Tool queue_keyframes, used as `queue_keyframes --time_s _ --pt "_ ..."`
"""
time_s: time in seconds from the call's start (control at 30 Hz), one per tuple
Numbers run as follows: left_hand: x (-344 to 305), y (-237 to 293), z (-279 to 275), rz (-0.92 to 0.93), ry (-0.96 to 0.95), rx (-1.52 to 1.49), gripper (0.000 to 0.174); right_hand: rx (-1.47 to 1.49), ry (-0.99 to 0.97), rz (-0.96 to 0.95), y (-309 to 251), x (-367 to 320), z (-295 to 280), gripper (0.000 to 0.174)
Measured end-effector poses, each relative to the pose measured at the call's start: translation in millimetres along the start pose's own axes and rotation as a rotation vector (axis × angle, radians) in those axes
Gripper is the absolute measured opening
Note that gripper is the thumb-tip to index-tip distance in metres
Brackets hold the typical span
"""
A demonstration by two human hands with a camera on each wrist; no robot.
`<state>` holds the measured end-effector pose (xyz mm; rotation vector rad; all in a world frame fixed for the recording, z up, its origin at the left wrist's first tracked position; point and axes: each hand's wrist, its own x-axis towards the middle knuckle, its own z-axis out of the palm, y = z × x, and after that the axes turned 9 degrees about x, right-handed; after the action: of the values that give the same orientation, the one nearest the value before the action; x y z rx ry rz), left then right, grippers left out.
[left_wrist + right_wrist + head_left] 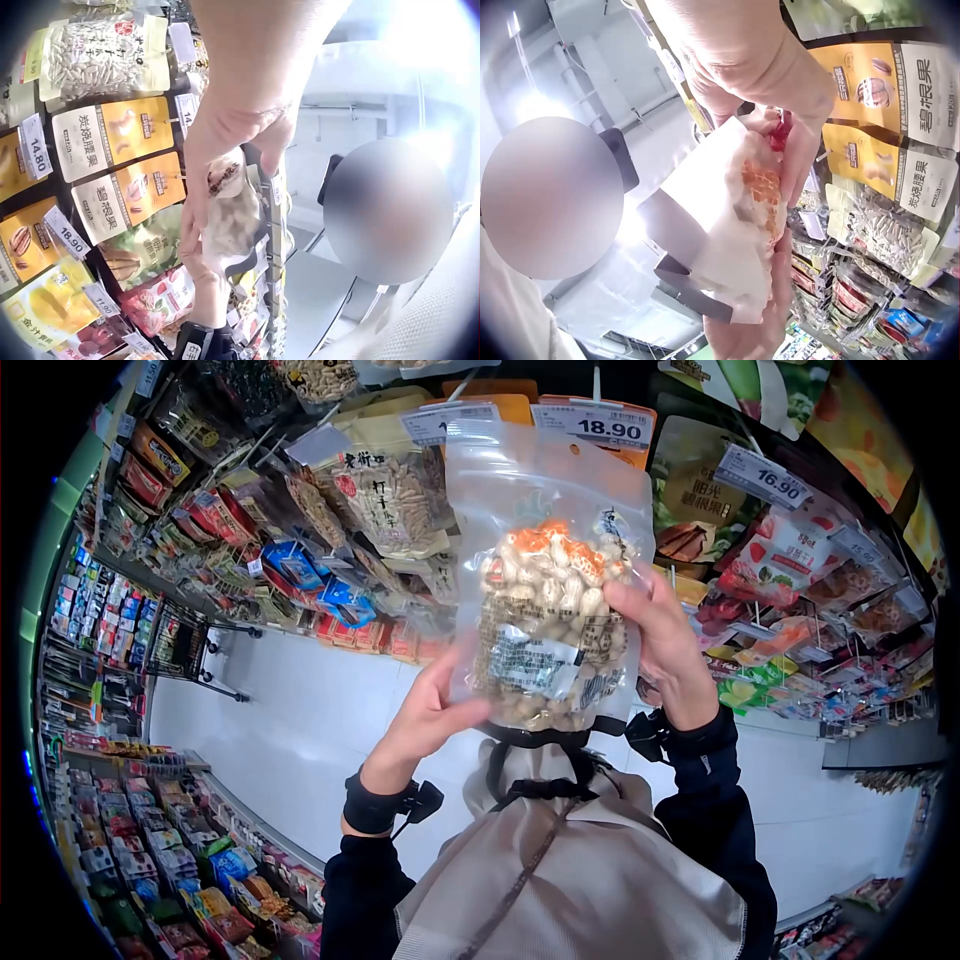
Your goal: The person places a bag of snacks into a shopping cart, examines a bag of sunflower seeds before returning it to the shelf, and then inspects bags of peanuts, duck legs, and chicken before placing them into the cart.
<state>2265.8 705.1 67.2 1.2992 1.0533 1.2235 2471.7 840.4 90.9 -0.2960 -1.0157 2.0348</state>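
Observation:
A clear plastic bag of nuts in shells (550,600), with orange print and a pale label, is held upright in front of the chest in the head view. The left hand (425,710) grips its lower left edge, thumb on the near face. On the right edge the right hand (665,635) pinches it, thumb in front and fingers behind. The left wrist view shows the bag (232,217) beyond the left hand (240,135). In the right wrist view the bag (757,202) is seen from its side, below the right hand (742,67).
Hanging snack bags (390,490) and price tags (595,425) fill the rack behind the bag. A black cart (185,645) stands at the left on the pale floor (280,700). Shelves of packets (170,840) line the lower left.

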Motion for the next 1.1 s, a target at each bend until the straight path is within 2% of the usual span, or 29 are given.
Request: queue_keyframes --time_s 0.1,0.2,0.3,0.5,0.87,1.1 --pt "4 12 8 -0.074 -0.016 0.007 0.065 -0.03 0.031 0.038 -4 0 3 0.042" --pt "7 8 13 -0.062 0.024 0.054 0.061 -0.028 0.015 0.07 -3 0 2 0.042" --pt "11 11 15 -0.183 0.012 0.004 0.055 -0.039 0.025 0.067 -1 1 4 0.041" --pt "15 -5 18 -0.073 0.094 -0.023 0.052 -0.098 0.018 0.041 2 3 0 0.039" --pt "11 -16 12 -0.042 0.068 0.013 0.053 -0.155 0.033 0.0 6 -4 -1 0.043" --pt "13 -24 1 0.019 0.005 0.06 0.062 -0.188 -0.039 -0.026 0 -15 12 0.034"
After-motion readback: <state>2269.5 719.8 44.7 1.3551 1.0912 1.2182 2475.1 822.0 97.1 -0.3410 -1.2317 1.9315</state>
